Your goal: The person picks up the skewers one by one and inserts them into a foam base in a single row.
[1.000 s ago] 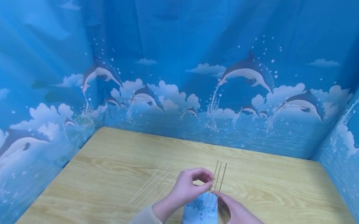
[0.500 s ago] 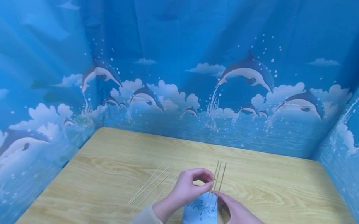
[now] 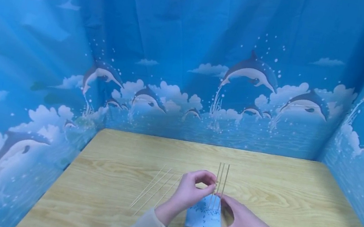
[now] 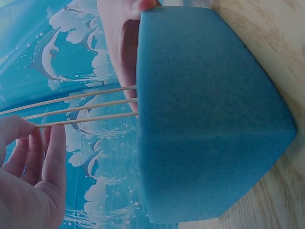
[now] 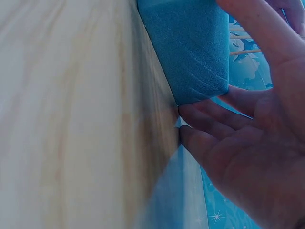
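A blue foam block (image 3: 198,221) sits on the table, its top dotted with small dark holes. Three thin wooden skewers (image 3: 226,180) stand upright from its top near the far right. My left hand (image 3: 187,190) pinches the leftmost standing skewer (image 4: 95,119) between thumb and fingertips, partway up. In the left wrist view this skewer's lower end meets the block's top face. My right hand (image 3: 243,220) holds the block's right side, thumb at the near corner and fingers around the far end. The right wrist view shows fingertips against the foam, low by the tabletop.
Several loose skewers (image 3: 152,188) lie slantwise on the wooden table (image 3: 264,178), left of the block and partly behind my left forearm. A blue curtain (image 3: 185,50) printed with dolphins surrounds the table at the back and both sides.
The top of the pinched skewer has swayed slightly to the right and back to the left. Both hands and the foam block keep their places.
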{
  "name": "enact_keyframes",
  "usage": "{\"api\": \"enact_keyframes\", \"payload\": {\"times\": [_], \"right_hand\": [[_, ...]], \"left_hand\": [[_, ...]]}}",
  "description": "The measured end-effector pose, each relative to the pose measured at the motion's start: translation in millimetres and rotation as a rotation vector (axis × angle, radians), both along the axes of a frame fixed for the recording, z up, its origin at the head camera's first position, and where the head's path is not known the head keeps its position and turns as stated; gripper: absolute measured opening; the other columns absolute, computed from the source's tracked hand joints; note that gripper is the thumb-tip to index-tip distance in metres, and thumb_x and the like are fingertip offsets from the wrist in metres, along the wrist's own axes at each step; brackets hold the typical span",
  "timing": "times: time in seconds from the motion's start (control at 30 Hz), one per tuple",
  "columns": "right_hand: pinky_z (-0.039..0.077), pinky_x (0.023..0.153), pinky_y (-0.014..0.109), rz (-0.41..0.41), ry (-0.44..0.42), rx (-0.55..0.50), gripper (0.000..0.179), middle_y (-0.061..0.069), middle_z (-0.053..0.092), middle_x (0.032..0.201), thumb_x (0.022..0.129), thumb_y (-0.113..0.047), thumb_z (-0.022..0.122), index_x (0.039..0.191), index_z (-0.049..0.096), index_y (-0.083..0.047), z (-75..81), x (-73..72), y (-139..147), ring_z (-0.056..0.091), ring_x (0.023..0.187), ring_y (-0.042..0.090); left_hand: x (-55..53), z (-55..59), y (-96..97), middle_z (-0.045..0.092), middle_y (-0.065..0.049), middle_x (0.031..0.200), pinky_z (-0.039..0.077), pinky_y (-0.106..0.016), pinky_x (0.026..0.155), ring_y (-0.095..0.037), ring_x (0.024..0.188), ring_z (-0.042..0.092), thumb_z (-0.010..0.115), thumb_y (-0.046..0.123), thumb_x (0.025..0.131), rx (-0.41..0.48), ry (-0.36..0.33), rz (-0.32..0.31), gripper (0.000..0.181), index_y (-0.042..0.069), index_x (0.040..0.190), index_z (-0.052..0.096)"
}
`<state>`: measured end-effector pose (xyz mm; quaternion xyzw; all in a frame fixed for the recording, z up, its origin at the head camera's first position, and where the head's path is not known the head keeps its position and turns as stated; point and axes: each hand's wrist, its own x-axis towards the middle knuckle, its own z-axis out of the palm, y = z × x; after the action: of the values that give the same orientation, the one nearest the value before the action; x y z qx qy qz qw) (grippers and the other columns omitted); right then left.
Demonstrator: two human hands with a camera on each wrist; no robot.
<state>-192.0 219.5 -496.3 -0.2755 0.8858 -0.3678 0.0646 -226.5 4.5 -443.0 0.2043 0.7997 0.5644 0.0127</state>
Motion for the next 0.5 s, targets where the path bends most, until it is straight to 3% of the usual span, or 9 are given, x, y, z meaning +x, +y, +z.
{"api": "enact_keyframes", "payload": {"times": [0.13,0.3,0.5], "right_hand": [[0.039,0.109,0.057,0.002,0.014,-0.003,0.114,0.022,0.048,0.147,0.061,-0.05,0.088,0.148,0.036,0.004,-0.9,0.0,0.3,0.051,0.13,0.041],[0.039,0.109,0.057,0.0,0.018,0.008,0.114,0.022,0.048,0.147,0.061,-0.053,0.086,0.147,0.036,0.003,-2.4,-0.1,0.1,0.051,0.13,0.041],[0.037,0.111,0.058,-0.008,-0.021,0.012,0.117,0.021,0.047,0.148,0.061,-0.055,0.085,0.148,0.035,0.005,-2.1,-0.1,-0.1,0.05,0.132,0.04]], "left_hand": [[0.1,-0.1,1.1,0.073,0.007,0.089,0.055,-0.035,0.098,0.0,0.086,0.065,0.072,0.012,0.087,-0.003,-0.004,-0.001,0.014,0.015,0.101,0.072],[1.6,-0.3,1.9,0.072,0.007,0.089,0.058,-0.018,0.08,0.0,0.085,0.065,0.072,0.01,0.087,0.02,-0.052,-0.014,0.015,0.017,0.101,0.072],[1.9,-0.5,0.6,0.072,0.004,0.089,0.059,-0.018,0.075,-0.002,0.084,0.065,0.072,0.008,0.086,0.065,-0.06,-0.01,0.016,0.009,0.102,0.071]]}}
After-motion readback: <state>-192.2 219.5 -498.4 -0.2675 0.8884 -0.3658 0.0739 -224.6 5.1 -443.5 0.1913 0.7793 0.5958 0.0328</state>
